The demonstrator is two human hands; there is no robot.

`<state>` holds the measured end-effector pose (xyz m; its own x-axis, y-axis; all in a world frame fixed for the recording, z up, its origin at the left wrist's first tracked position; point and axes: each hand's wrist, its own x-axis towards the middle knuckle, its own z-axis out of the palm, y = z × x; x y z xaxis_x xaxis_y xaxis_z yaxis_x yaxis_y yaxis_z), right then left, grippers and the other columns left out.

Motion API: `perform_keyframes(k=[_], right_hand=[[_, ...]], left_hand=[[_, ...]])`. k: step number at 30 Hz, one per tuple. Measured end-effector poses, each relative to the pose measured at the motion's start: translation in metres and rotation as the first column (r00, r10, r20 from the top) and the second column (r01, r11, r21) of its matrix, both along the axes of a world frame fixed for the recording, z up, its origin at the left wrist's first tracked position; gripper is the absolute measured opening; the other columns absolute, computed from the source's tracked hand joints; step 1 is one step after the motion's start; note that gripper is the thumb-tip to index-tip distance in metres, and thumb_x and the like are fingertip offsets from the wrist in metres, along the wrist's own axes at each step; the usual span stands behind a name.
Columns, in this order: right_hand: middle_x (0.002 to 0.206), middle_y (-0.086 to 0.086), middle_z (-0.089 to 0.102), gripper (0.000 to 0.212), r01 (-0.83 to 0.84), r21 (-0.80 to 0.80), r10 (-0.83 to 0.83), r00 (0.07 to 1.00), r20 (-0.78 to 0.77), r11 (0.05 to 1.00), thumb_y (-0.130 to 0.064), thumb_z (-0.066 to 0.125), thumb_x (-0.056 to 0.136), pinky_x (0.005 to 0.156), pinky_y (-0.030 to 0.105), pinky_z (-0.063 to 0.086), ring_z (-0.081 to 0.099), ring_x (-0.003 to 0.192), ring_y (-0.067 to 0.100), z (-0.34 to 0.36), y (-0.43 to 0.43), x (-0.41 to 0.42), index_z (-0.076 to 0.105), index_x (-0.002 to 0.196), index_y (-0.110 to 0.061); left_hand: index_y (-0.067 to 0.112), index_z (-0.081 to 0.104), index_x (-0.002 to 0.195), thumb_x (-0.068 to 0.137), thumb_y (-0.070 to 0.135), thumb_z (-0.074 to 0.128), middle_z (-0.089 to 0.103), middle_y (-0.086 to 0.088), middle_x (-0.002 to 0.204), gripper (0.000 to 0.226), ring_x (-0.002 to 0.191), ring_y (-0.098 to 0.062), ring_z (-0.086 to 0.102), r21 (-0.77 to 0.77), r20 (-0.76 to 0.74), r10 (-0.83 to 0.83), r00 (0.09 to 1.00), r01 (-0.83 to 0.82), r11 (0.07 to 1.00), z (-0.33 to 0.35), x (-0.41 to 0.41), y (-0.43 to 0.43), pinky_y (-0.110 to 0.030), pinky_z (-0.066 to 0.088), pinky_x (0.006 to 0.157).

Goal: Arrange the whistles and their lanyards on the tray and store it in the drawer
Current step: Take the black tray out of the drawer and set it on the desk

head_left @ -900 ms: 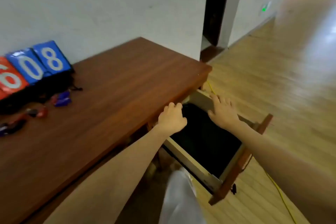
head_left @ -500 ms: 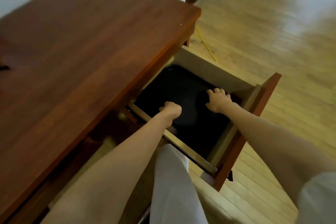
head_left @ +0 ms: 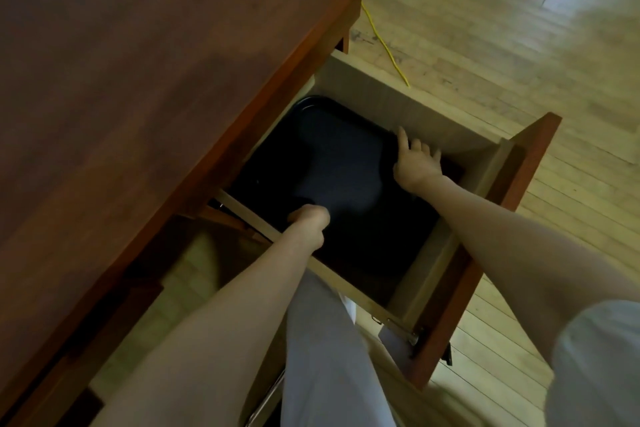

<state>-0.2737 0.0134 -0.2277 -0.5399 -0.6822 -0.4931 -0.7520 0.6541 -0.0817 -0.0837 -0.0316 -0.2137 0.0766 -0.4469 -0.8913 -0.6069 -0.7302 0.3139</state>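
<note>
Head view: left hand and right hand each grip opposite rims of the black tray inside the open drawer.

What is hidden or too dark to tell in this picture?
Tray: its left side goes under the table, head view.
Left hand: fingers curl under its back, so the grip is unclear.
Drawer: front corner too dark to tell.
Whistles: none in view; the frame edge cuts the table off.
</note>
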Motion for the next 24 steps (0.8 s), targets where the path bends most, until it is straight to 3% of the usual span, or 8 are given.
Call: perform_keyframes(k=[3, 6, 11, 13, 17, 20, 22, 24], right_hand=[[0.146, 0.023, 0.028, 0.075, 0.028, 0.005, -0.028, 0.999, -0.02, 1.0, -0.021, 0.045, 0.094, 0.112, 0.058, 0.02, 0.028, 0.134, 0.041, 0.005, -0.004, 0.001, -0.004, 0.151, -0.018], [0.144, 0.025, 0.028, 0.067, 0.023, 0.029, -0.022, 0.999, -0.032, 0.999, -0.023, 0.046, 0.095, 0.108, 0.057, 0.027, 0.03, 0.131, 0.043, 0.016, -0.006, -0.001, 0.008, 0.15, -0.02], [0.141, 0.025, 0.032, 0.056, 0.028, 0.071, -0.02, 0.994, -0.104, 0.997, -0.026, 0.048, 0.094, 0.104, 0.055, 0.032, 0.036, 0.127, 0.043, 0.051, -0.004, 0.0, 0.024, 0.144, -0.016], [0.139, 0.024, 0.036, 0.052, 0.016, 0.093, -0.006, 0.994, -0.107, 0.996, -0.027, 0.048, 0.094, 0.102, 0.054, 0.034, 0.039, 0.125, 0.042, 0.069, -0.001, 0.003, 0.029, 0.142, -0.016], [0.137, 0.021, 0.041, 0.048, 0.067, 0.135, -0.064, 0.998, -0.025, 0.989, -0.018, 0.043, 0.094, 0.102, 0.054, 0.034, 0.042, 0.124, 0.041, 0.103, 0.014, 0.011, 0.033, 0.141, -0.015], [0.135, 0.02, 0.045, 0.039, 0.115, 0.131, -0.115, 0.993, -0.009, 0.985, -0.013, 0.042, 0.092, 0.103, 0.055, 0.034, 0.044, 0.12, 0.041, 0.122, 0.035, 0.018, 0.045, 0.131, -0.01], [0.13, 0.021, 0.047, 0.028, 0.154, 0.104, -0.156, 0.988, 0.016, 0.983, -0.013, 0.044, 0.091, 0.104, 0.055, 0.035, 0.045, 0.118, 0.041, 0.13, 0.05, 0.023, 0.052, 0.117, -0.007], [0.128, 0.02, 0.05, 0.016, 0.171, 0.073, -0.174, 0.984, 0.044, 0.983, -0.019, 0.048, 0.09, 0.104, 0.054, 0.037, 0.047, 0.116, 0.041, 0.137, 0.066, 0.028, 0.052, 0.102, -0.01]], left_hand=[[0.0, 0.043, 0.134, 0.093, 0.003, 0.044, 0.044, -0.016, 0.136, 0.041, 0.121, -0.034, 0.048, 0.026, -0.046, -0.028, 0.999, 0.029, 0.999, 0.022, -0.002, 0.003, -0.041, 0.047, 0.096], [0.002, 0.05, 0.126, 0.093, 0.0, 0.047, 0.047, -0.016, 0.115, 0.034, 0.102, -0.031, 0.051, 0.025, -0.035, -0.065, 0.997, 0.066, 0.997, 0.032, -0.001, 0.004, -0.035, 0.047, 0.093], [0.0, 0.044, 0.134, 0.094, 0.001, 0.043, 0.05, -0.016, 0.136, 0.04, 0.121, -0.031, 0.054, -0.098, -0.059, -0.147, 0.987, 0.141, 0.985, 0.055, 0.004, -0.001, -0.037, 0.051, 0.096], [-0.001, 0.043, 0.136, 0.096, 0.004, 0.041, 0.049, -0.017, 0.138, 0.04, 0.123, -0.03, 0.053, -0.174, -0.06, -0.127, 0.99, 0.114, 0.978, 0.068, 0.007, 0.0, -0.033, 0.051, 0.094], [0.003, 0.038, 0.137, 0.1, 0.004, 0.036, 0.043, -0.013, 0.139, 0.037, 0.126, -0.029, 0.045, -0.165, -0.116, 0.069, 0.991, -0.088, 0.982, 0.094, 0.021, 0.013, -0.031, 0.045, 0.09], [0.002, 0.038, 0.136, 0.096, -0.006, 0.037, 0.044, -0.018, 0.135, 0.041, 0.124, -0.033, 0.046, -0.182, -0.205, 0.032, 0.978, -0.07, 0.981, 0.105, 0.033, 0.029, -0.036, 0.046, 0.09], [-0.001, 0.042, 0.13, 0.095, -0.007, 0.038, 0.052, -0.019, 0.121, 0.036, 0.112, -0.031, 0.053, -0.213, -0.219, 0.005, 0.976, -0.053, 0.976, 0.115, 0.041, 0.041, -0.035, 0.046, 0.083], [-0.002, 0.051, 0.109, 0.096, -0.006, 0.037, 0.052, -0.012, 0.09, 0.02, 0.083, -0.023, 0.054, -0.242, -0.212, -0.039, 0.976, -0.014, 0.97, 0.124, 0.049, 0.053, -0.032, 0.043, 0.079]])
